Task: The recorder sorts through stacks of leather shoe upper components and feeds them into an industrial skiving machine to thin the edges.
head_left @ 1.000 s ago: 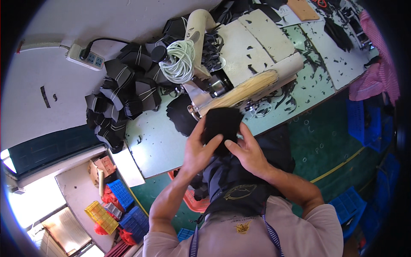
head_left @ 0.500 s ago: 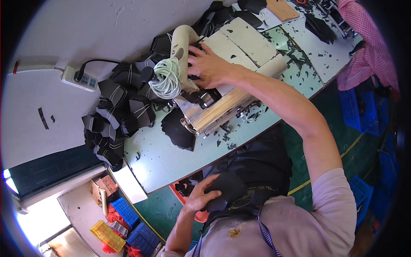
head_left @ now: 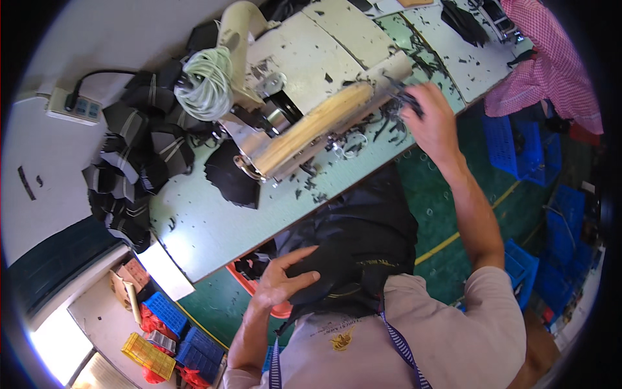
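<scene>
Jutting rightward from the left grip lies a black piece.

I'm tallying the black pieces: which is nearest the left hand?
The black piece gripped in the left hand, before the dark apron; the loose black pile by the machine and strapped bundles lie on the table, untouched.

Glare whites out the window; edges curve into black; the right hand seems slightly blurred
</scene>
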`<action>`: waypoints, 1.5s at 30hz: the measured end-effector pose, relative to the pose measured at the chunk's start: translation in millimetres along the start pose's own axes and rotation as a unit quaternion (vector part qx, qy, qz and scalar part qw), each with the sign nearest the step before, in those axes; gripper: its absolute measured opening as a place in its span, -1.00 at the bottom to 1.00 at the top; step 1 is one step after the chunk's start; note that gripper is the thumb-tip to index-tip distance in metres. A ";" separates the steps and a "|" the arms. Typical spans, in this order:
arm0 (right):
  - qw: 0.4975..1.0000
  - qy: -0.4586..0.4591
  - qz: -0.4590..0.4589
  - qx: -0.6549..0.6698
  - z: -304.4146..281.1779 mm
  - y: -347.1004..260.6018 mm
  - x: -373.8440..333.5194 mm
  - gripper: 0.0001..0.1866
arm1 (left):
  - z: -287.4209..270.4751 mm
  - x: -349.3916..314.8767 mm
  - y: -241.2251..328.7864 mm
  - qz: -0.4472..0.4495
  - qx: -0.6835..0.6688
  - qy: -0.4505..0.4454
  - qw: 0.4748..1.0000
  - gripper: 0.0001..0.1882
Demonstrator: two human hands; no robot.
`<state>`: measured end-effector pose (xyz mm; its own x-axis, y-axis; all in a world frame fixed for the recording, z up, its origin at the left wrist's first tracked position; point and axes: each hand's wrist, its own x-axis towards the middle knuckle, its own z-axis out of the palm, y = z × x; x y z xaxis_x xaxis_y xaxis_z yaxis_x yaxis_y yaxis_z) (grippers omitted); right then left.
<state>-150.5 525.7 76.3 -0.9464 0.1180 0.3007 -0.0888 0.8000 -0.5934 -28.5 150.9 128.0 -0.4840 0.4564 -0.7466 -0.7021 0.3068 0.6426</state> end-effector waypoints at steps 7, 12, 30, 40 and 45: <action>0.938 -0.183 0.104 -0.277 -20.0 15.9 -144.3 -0.51 | 5.3 4.2 0.2 0.021 0.077 0.006 0.997 -0.47; 0.882 -0.274 0.051 0.380 24.0 -86.7 -134.0 -0.49 | 14.3 10.7 12.8 0.027 0.131 -0.014 0.991 -0.48; 0.634 -0.290 0.380 0.608 62.9 -123.5 -46.7 -0.66 | -88.2 71.2 107.3 0.138 0.037 0.123 0.982 -0.59; 0.562 -0.267 0.460 0.633 79.3 -139.3 -23.5 -0.63 | -108.8 98.5 118.7 0.022 0.116 0.241 0.963 -0.72; 0.612 -0.213 0.452 0.614 70.5 -120.7 -25.5 -0.71 | -102.0 102.4 123.0 0.081 0.059 0.196 0.975 -0.69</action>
<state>-137.6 384.7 87.6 -0.7532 -0.1881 -0.6303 0.6116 -0.5528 -0.5660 -217.7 150.2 113.0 -0.7625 0.1598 -0.6270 -0.5455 0.3624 0.7557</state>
